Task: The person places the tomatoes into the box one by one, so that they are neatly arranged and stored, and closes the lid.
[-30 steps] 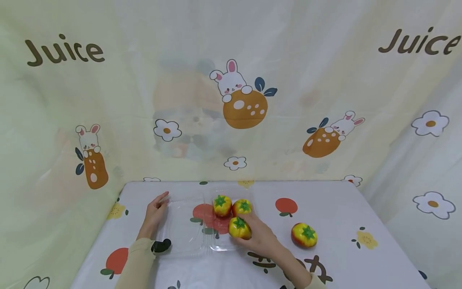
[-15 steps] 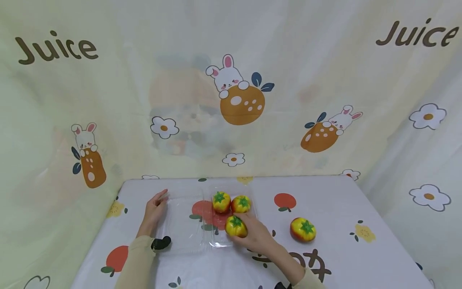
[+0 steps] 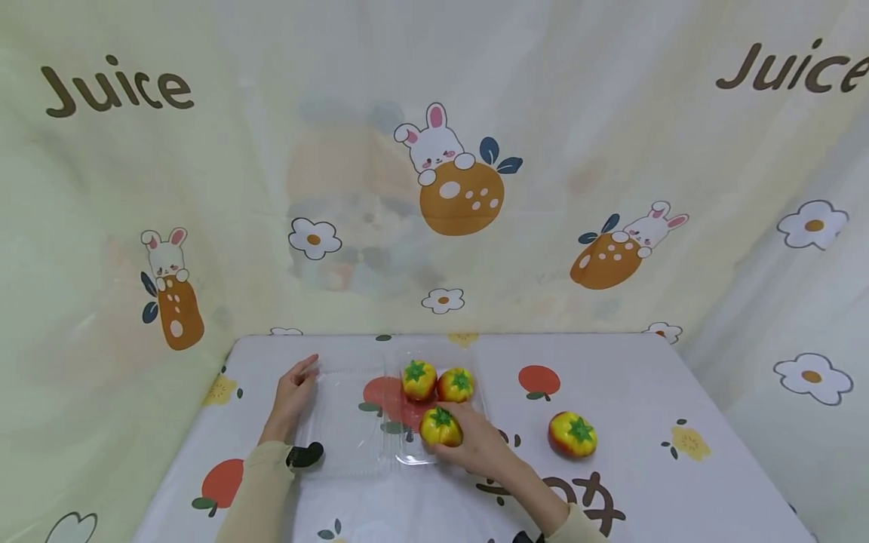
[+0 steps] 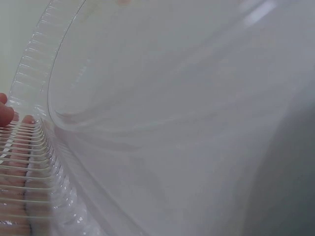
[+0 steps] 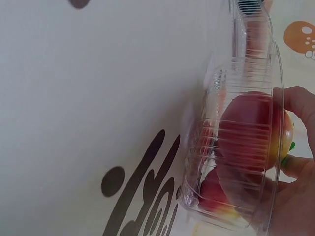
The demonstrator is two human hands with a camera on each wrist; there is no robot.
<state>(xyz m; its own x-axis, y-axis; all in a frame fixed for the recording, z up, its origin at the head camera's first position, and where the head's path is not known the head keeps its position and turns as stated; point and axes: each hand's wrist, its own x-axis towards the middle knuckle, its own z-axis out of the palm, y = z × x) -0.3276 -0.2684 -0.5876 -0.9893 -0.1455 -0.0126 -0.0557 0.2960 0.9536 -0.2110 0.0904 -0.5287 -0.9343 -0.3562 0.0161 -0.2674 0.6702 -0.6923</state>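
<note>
A clear plastic clamshell box (image 3: 410, 458) lies opened out on the table, its lid half (image 3: 346, 422) to the left. My left hand (image 3: 293, 396) holds the lid's left rim. In the left wrist view, fingers (image 4: 6, 115) show on both sides of its ribbed edge. My right hand (image 3: 478, 445) grips a yellow-and-red toy fruit (image 3: 440, 428) with a green star-shaped top, inside the box's near part. Through the ribbed wall, the right wrist view shows that fruit's red underside (image 5: 246, 132). Two like fruits, one left (image 3: 419, 379) and one right (image 3: 455, 385), sit at the box's far end.
Another such toy fruit (image 3: 572, 434) lies on the table to the right of the box. The white tablecloth (image 3: 624, 385) has fruit and flower prints. A printed curtain (image 3: 366, 302) rises behind the table's far edge.
My right hand has shifted the gripped toy fruit slightly left within the box. My left hand stays at the lid's rim. The head view has tilted a little.
</note>
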